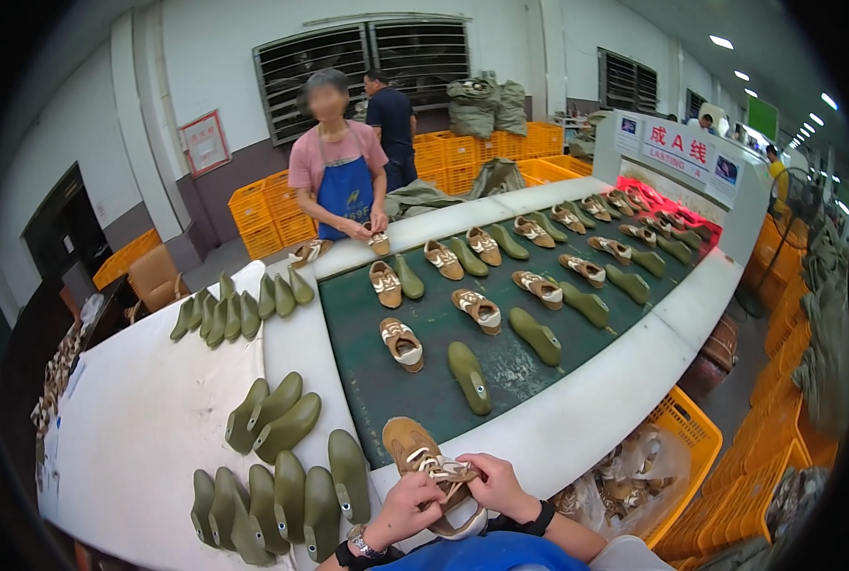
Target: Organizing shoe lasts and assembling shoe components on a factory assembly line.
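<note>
Close in front of me is a brown and white sneaker (pixel 413 441), its toe pointing away and its laces facing up. My left hand (pixel 409 507) is closed at the laces on the shoe's left side. From the right, my right hand (pixel 497 483) pinches at the laces and collar. The exact bit of lace in each hand's fingers is too small to tell. Beyond the shoe, a green shoe last (pixel 468 378) lies on the dark green conveyor belt (pixel 396 390), near another brown sneaker (pixel 402 344).
Several green lasts (pixel 291 500) stand on the white table (pixel 139 419) to my left. Rows of sneakers and lasts cover the belt. Across it, a person in a blue apron (pixel 345 195) handles a shoe. A yellow crate (pixel 686 428) with bagged shoes is at my right.
</note>
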Tool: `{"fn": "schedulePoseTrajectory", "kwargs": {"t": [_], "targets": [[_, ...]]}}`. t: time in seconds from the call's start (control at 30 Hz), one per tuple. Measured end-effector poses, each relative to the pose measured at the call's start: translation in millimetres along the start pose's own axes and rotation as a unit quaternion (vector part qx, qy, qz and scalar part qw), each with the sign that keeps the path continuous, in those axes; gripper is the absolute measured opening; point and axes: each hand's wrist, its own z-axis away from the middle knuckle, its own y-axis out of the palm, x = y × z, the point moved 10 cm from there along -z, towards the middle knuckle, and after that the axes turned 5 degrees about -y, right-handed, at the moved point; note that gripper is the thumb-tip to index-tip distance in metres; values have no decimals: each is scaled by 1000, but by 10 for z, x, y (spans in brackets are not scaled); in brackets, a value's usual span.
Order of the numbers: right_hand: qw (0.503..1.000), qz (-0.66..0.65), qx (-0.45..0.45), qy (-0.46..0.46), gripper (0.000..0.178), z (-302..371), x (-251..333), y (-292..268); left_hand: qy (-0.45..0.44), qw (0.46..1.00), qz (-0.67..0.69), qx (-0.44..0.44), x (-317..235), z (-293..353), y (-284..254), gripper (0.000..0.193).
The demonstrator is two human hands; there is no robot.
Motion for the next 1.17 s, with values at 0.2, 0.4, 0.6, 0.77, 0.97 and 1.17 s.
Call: {"fn": "schedulePoseTrajectory", "kwargs": {"t": [0.2,0.4,0.6,0.77,0.97,1.17], "targets": [[997,-33,71,-23,39,-76,71,411,-31,988,-89,-120,110,396,-180,27],[973,-77,216,-41,54,-93,466,1055,-210,929,-157,-260,345,1105,-533,35],[876,-47,358,-319,39,192,1191,1641,-265,845,-223,-408,65,1832,-841,33],[876,-11,393,-277,35,336,1170,1712,-295,831,-269,-386,-85,1908,-840,31],[902,0,363,-234,35,316,880,1432,-216,885,-275,-309,-120,1442,-664,29],[933,51,330,-137,29,298,374,986,-146,938,-239,-206,-44,832,-346,29]]}}
